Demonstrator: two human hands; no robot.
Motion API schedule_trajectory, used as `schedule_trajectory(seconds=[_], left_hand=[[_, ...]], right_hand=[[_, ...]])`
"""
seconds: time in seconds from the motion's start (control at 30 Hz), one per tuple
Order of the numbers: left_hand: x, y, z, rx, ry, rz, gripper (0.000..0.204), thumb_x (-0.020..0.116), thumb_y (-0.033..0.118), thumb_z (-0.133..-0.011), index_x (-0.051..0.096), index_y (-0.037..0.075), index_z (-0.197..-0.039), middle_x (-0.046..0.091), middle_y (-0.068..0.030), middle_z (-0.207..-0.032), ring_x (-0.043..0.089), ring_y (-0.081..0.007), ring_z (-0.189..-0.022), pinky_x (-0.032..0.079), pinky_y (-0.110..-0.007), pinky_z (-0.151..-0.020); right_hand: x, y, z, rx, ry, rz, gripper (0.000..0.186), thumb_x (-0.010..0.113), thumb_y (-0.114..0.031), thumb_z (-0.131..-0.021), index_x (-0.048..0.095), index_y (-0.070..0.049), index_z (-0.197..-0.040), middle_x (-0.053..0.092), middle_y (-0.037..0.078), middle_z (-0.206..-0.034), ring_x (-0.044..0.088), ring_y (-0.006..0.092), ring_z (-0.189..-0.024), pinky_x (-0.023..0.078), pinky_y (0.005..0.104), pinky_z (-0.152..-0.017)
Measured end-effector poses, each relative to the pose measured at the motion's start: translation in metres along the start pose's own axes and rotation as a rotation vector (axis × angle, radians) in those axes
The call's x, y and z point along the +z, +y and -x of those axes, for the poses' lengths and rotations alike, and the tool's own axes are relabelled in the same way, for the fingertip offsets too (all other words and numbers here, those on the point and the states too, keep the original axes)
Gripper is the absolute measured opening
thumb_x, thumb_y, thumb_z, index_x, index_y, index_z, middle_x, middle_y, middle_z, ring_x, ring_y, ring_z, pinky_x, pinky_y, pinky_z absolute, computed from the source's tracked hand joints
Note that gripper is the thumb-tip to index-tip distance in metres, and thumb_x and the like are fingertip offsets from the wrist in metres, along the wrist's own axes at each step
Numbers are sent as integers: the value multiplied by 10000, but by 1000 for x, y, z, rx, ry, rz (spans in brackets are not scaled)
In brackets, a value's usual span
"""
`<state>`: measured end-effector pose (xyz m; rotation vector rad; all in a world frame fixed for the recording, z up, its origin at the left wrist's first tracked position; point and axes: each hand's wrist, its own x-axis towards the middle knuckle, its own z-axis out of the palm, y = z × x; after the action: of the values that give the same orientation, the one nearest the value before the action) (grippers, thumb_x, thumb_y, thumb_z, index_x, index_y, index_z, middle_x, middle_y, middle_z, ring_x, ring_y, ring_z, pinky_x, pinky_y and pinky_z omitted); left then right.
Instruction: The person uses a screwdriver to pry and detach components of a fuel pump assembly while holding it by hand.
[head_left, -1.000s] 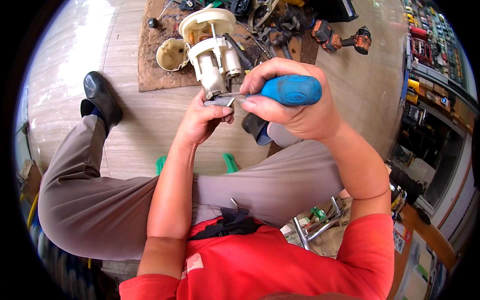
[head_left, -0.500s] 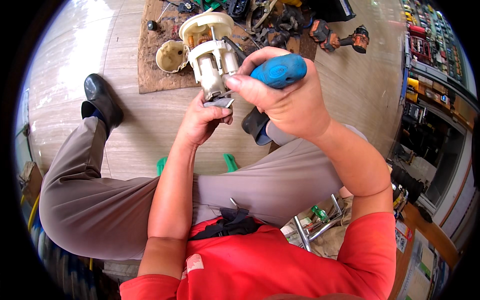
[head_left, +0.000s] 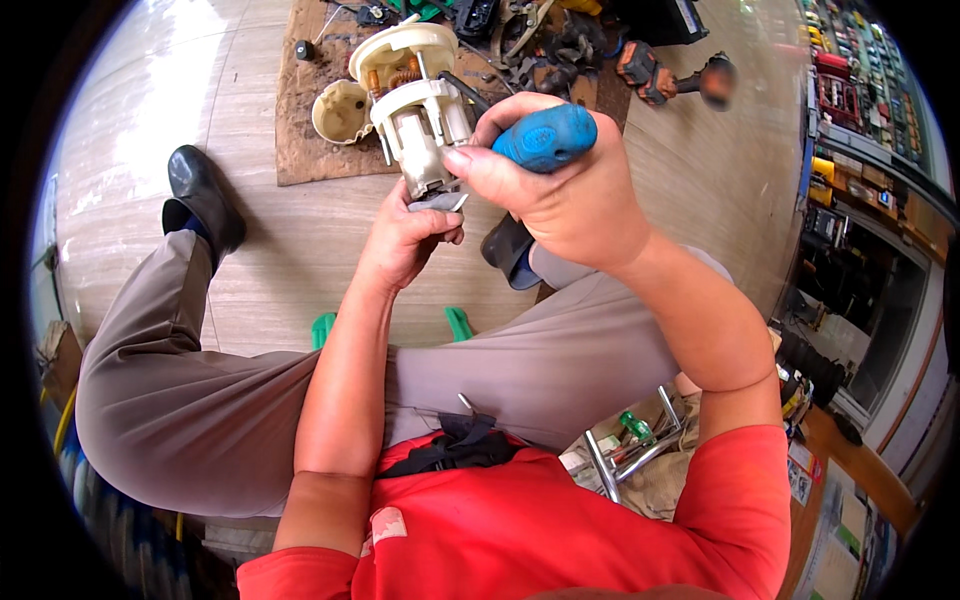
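A cream-coloured fuel pump module [head_left: 418, 140], with a round flange, copper spring and metal rod at its far end, is held up in front of me. My left hand [head_left: 412, 235] is closed round its near end, where a grey flap-like piece [head_left: 437, 202] sticks out by the thumb. My right hand [head_left: 570, 205] grips a screwdriver by its blue handle [head_left: 548, 138], the thumb touching the module's right side. The screwdriver's tip is hard to make out, hidden near the module's lower end.
Beyond lies a stained wooden board [head_left: 310, 160] with a cream plastic cup [head_left: 342, 112] and a heap of dark parts [head_left: 550, 50]. An orange-and-black cordless drill [head_left: 650, 75] lies right of it. Packed shelves [head_left: 870, 110] line the right side. My boots rest on the tiled floor.
Both hands stay closed on their things. The module has shifted slightly to the left and tilted a little, and my right hand with the screwdriver has moved slightly left too.
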<state>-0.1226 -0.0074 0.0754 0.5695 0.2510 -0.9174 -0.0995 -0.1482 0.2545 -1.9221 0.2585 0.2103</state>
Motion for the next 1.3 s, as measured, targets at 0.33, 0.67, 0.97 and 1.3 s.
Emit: schedule_trajectory(seconds=[0.33,0.67,0.97,1.3], left_hand=[[1,6,1,-3,-41,26,469,693,-34,-712,504,23,-1138,592,-85,-867,564,-196,-671,495,-371,-648],[-6,8,1,-96,-154,177,394,690,12,-737,527,27,-1095,576,-82,-833,533,-196,-640,485,-395,-657],[1,11,4,-112,-82,67,444,687,-9,-727,513,15,-1135,587,-88,-831,544,-187,-633,494,-384,-623],[-3,-3,1,-63,36,-157,397,651,-31,-776,484,16,-1133,591,-87,-870,553,-183,-652,483,-353,-633]], right_hand=[[-12,-6,-1,55,19,44,198,771,-159,-801,656,0,-826,660,26,-720,547,53,-542,428,223,-488],[-31,2,-2,-252,-256,92,129,695,-20,-760,621,10,-860,683,104,-889,649,170,-833,522,308,-777],[-29,6,-12,-237,-384,123,107,701,-38,-762,630,5,-830,678,86,-865,639,153,-817,511,295,-750],[-2,25,-14,-90,-142,67,173,761,-157,-805,671,-12,-831,620,-6,-694,539,51,-666,462,243,-614]])
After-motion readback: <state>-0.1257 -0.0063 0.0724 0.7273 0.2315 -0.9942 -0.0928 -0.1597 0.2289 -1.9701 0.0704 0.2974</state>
